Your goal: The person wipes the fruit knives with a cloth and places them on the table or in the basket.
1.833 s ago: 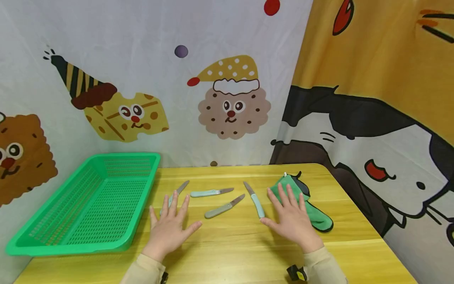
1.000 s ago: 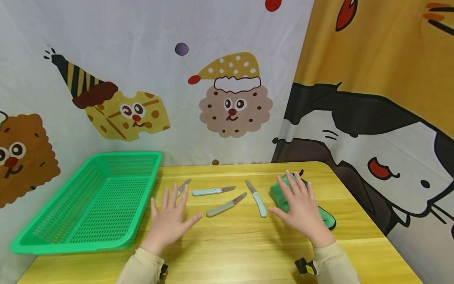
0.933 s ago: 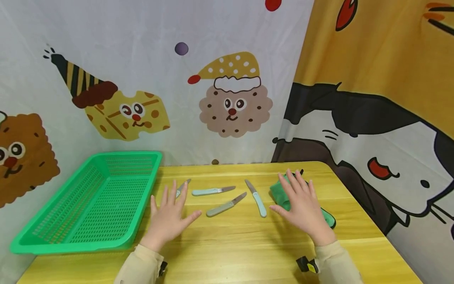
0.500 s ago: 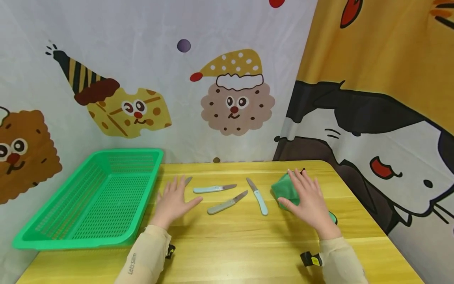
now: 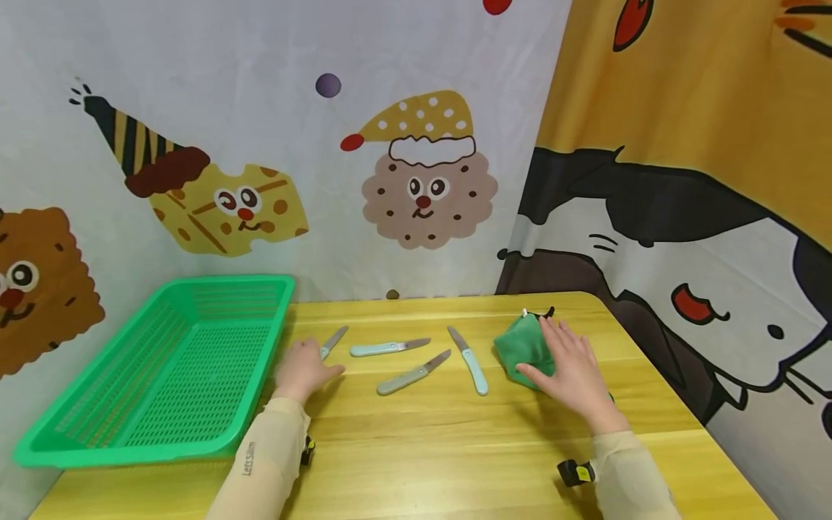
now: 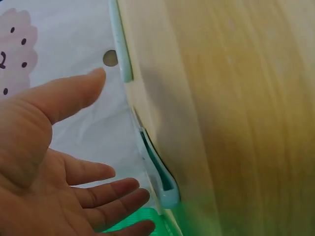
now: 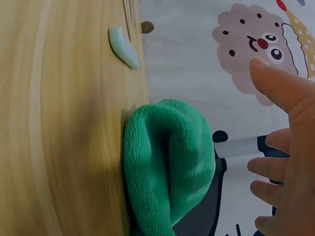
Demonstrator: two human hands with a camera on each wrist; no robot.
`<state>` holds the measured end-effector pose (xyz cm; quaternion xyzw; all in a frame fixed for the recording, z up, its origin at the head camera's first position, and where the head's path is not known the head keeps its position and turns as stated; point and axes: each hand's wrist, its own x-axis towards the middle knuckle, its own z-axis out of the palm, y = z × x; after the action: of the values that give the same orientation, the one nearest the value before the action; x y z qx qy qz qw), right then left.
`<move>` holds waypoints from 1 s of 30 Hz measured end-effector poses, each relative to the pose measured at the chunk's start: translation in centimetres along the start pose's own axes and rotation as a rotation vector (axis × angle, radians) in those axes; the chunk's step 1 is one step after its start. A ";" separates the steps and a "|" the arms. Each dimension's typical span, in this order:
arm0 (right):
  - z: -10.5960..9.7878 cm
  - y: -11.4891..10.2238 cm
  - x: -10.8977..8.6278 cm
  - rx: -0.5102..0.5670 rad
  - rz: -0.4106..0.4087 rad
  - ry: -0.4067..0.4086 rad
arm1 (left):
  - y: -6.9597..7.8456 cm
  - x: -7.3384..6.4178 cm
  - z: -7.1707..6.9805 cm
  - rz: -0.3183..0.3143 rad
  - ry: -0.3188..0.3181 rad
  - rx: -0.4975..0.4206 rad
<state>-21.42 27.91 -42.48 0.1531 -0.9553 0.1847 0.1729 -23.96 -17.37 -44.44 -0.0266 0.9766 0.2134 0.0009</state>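
My left hand [image 5: 304, 372] is above the leftmost small folding knife [image 5: 334, 339] and hides most of its handle. In the left wrist view its fingers are loosely bent and apart from the pale blue handle [image 6: 170, 196], which has a slot along it. My right hand [image 5: 577, 375] hovers by a bunched green cloth [image 5: 522, 349] with dark trim, thumb and fingers spread. The right wrist view shows a gap between that hand and the cloth [image 7: 192, 162]. Between the hands lie a light blue knife [image 5: 378, 349], a grey-green knife [image 5: 406, 379] and another blue knife [image 5: 475, 372], all with blades out.
A green plastic basket [image 5: 237, 433] with perforated walls stands at the left of the wooden table [image 5: 416, 462]. Behind the table hangs a cartoon-printed curtain [image 5: 422, 274]. The table's right edge slopes away beyond the cloth.
My left hand has gone from spread fingers to a loosely bent pose, lowering toward the leftmost knife. The right hand has shifted right, over the cloth. The knives have stayed in place.
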 end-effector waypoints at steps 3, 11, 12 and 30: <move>0.1 0.4 0.0 -0.009 -0.002 -0.004 | -0.5 0.0 0.1 -0.040 -0.013 -0.003; 0.3 1.9 0.1 -0.009 0.009 -0.005 | -1.1 0.6 0.5 -0.065 -0.022 0.026; 0.2 2.0 0.2 -0.003 0.014 -0.003 | -1.2 0.7 0.5 -0.070 -0.025 0.032; -2.8 4.9 3.0 0.054 0.159 -0.210 | -1.6 1.7 0.1 -0.067 -0.087 0.036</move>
<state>-25.04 32.73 -40.35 0.1002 -0.9718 0.2066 0.0528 -25.55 -18.85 -45.27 -0.0501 0.9779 0.1966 0.0508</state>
